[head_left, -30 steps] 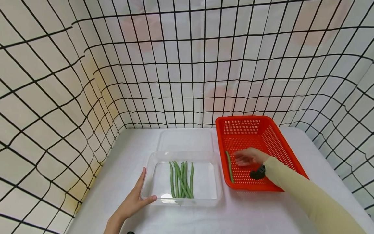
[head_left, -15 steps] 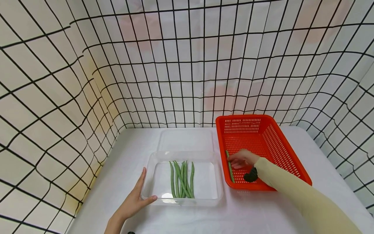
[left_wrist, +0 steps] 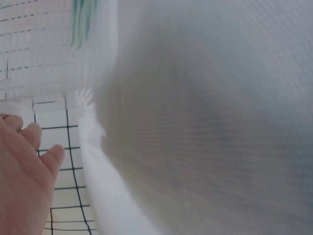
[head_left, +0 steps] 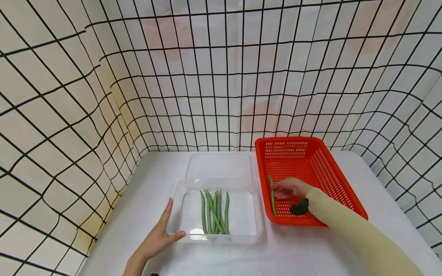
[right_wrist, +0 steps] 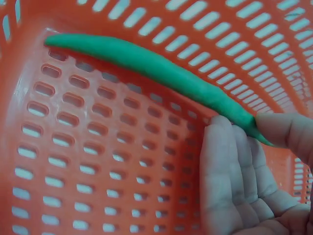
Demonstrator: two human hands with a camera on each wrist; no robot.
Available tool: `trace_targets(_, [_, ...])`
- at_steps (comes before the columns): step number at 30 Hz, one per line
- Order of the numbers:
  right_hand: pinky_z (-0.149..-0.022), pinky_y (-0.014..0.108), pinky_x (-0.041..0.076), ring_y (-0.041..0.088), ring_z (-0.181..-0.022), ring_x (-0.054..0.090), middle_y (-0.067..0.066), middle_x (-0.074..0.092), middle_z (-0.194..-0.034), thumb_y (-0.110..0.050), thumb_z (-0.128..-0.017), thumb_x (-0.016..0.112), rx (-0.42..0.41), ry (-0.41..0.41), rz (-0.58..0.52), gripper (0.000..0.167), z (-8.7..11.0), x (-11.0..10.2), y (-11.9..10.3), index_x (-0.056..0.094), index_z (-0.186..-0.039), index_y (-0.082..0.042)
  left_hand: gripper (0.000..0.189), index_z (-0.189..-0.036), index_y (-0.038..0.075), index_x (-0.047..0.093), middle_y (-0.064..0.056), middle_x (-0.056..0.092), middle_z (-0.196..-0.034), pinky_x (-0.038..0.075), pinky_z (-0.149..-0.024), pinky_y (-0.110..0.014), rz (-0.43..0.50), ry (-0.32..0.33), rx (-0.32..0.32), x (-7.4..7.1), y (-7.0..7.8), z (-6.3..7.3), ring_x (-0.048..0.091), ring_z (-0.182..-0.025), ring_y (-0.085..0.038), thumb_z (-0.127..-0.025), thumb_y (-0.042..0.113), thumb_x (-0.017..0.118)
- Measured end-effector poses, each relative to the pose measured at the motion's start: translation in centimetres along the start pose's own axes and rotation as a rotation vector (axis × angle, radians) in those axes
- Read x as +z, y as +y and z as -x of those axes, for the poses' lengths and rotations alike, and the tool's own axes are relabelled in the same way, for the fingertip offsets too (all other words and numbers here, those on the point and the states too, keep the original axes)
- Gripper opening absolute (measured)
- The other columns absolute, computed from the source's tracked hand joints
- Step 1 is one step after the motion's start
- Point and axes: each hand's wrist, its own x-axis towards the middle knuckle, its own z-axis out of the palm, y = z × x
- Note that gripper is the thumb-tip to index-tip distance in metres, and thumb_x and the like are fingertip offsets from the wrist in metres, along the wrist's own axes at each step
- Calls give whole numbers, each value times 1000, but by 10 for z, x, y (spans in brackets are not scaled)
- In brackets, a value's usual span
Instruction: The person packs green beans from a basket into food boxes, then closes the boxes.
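My right hand (head_left: 291, 188) reaches into the red plastic basket (head_left: 288, 166) and pinches a single green bean (head_left: 273, 201) lying along its left wall. In the right wrist view, thumb and fingertips grip that green bean (right_wrist: 146, 63) near one end, and its other end extends toward the basket's corner. My left hand (head_left: 157, 239), fingers spread, rests against the left front corner of a clear plastic container (head_left: 239, 211). Several green beans (head_left: 215, 212) lie roughly lengthwise inside, some crossing. The left wrist view catches part of that hand (left_wrist: 24, 181) beside the translucent container wall.
Behind the container lies a flat clear lid (head_left: 219, 165) on the white tablecloth (head_left: 241, 260). Black wire grid panels (head_left: 226, 96) with white cloth behind them enclose the back and sides. A black device (head_left: 299, 207) sits on the right wrist.
My right hand has moved left inside the basket and taken hold of the green bean, whose upper end has shifted slightly. The left hand and container have stayed put.
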Motion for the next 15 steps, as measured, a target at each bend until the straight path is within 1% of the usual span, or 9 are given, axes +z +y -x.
trace_targets(4, [-76, 35, 53, 24, -74, 69, 16, 69, -83, -12, -95, 59, -23, -42, -105, 28, 9, -10, -1, 61, -109, 12, 106, -154, 28, 0, -4, 3, -158, 15, -105, -62, -13, 1, 1, 0, 1, -1, 7, -141, -34, -80, 38, 76])
trace_targets(5, [-77, 35, 53, 24, -75, 69, 16, 69, -84, -11, -94, 60, -24, -41, -145, 27, 10, -12, -2, 62, -108, 11, 106, -153, 29, 0, -4, 3, -158, 15, -105, -62, -15, 2, 1, 0, 1, -1, 7, -141, -34, -80, 37, 76])
trace_targets(8, [-79, 36, 52, 24, -77, 69, 15, 69, -86, -11, -95, 59, -45, -63, -210, 24, 16, -17, -5, 64, -106, 9, 106, -153, 30, -2, -4, 3, -158, 15, -105, -62, -19, 2, -2, 0, 0, -1, 7, -141, -35, -80, 37, 76])
trace_targets(11, [-81, 38, 51, 25, -80, 69, 15, 69, -88, -11, -95, 59, -65, -79, -261, 21, 22, -21, -8, 66, -104, 6, 107, -153, 30, -3, -3, 2, -158, 15, -105, -62, -11, -5, -12, 1, -1, -1, 7, -141, -34, -80, 37, 76])
trace_targets(15, [-85, 40, 49, 27, -84, 68, 15, 68, -90, -12, -95, 59, -84, -112, -288, 21, 30, -20, -14, 65, -105, 5, 108, -153, 31, -3, -2, 2, -158, 14, -106, -61, -2, -14, -20, 2, -1, 0, 6, -141, -32, -80, 36, 77])
